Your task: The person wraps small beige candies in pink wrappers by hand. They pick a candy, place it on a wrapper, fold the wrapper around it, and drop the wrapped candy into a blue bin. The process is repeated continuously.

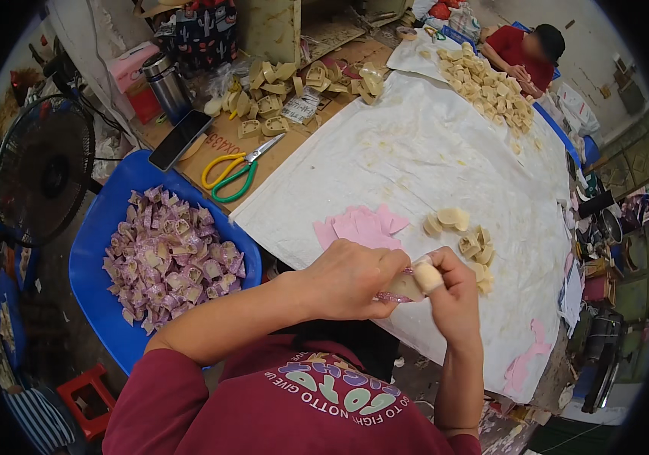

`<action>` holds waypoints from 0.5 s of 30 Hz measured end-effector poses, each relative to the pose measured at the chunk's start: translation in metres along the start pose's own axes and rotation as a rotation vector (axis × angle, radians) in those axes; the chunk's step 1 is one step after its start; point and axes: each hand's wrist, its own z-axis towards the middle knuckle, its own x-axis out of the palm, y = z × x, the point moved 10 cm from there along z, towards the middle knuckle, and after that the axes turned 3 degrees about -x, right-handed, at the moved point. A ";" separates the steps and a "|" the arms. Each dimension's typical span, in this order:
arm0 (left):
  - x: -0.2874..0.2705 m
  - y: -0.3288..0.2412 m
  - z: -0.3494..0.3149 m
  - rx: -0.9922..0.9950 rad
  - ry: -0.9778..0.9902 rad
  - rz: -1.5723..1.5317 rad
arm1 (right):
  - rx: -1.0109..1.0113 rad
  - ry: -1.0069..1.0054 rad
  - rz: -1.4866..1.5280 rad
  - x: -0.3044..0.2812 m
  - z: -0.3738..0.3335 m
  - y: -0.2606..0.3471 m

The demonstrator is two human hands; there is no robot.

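Near the table's front edge, my left hand [355, 280] and my right hand [453, 297] come together with closed fingers. Between them is a small beige heel-shaped piece [406, 287] with glittery purple material along its edges. A pale rounded covering [427, 276] sits at my right thumb; its exact kind is unclear. Just beyond my left hand lies a stack of pink cut-out sheets [362, 226]. Several bare beige pieces [449, 219] rest past my right hand. To my left, a blue basin [89, 262] holds a heap of purple-covered pieces [169, 254].
Scissors [242, 168] with yellow and green handles lie on cardboard beside a phone [180, 141] and a flask [167, 89]. A fan [51, 174] stands left. More beige pieces [484, 83] are heaped at the far end, near a person [525, 57] in red.
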 end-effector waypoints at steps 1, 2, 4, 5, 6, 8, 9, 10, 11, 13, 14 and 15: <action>-0.004 -0.002 -0.001 0.020 -0.044 -0.026 | 0.033 0.031 0.276 0.000 0.000 -0.004; -0.008 -0.003 -0.002 0.041 -0.088 -0.052 | 0.050 0.021 0.405 0.001 -0.003 -0.008; -0.004 -0.002 0.001 0.000 -0.077 -0.012 | -0.051 -0.066 0.224 -0.003 -0.004 -0.008; -0.002 -0.002 0.002 -0.019 -0.070 0.008 | -0.099 -0.110 0.132 -0.004 -0.005 -0.006; -0.002 -0.002 0.003 -0.023 -0.118 -0.004 | -0.105 -0.144 0.053 -0.004 -0.006 -0.003; -0.002 0.000 0.002 -0.032 -0.213 -0.031 | -0.111 -0.213 -0.107 -0.006 -0.005 0.003; -0.002 0.001 0.002 -0.053 -0.231 -0.061 | -0.059 -0.191 0.077 -0.006 -0.004 -0.004; -0.003 0.002 0.001 -0.074 -0.249 -0.090 | -0.009 -0.169 0.261 -0.005 -0.003 -0.009; -0.004 0.003 0.002 -0.097 -0.267 -0.118 | 0.038 -0.144 0.447 -0.002 -0.003 -0.015; 0.000 0.001 0.004 -0.141 -0.276 -0.111 | -0.012 -0.193 0.388 -0.007 -0.003 -0.019; 0.001 0.001 0.006 -0.165 -0.282 -0.106 | -0.037 -0.215 0.358 -0.008 -0.003 -0.022; 0.002 0.003 0.007 -0.188 -0.287 -0.115 | -0.065 -0.242 0.268 -0.010 -0.001 -0.021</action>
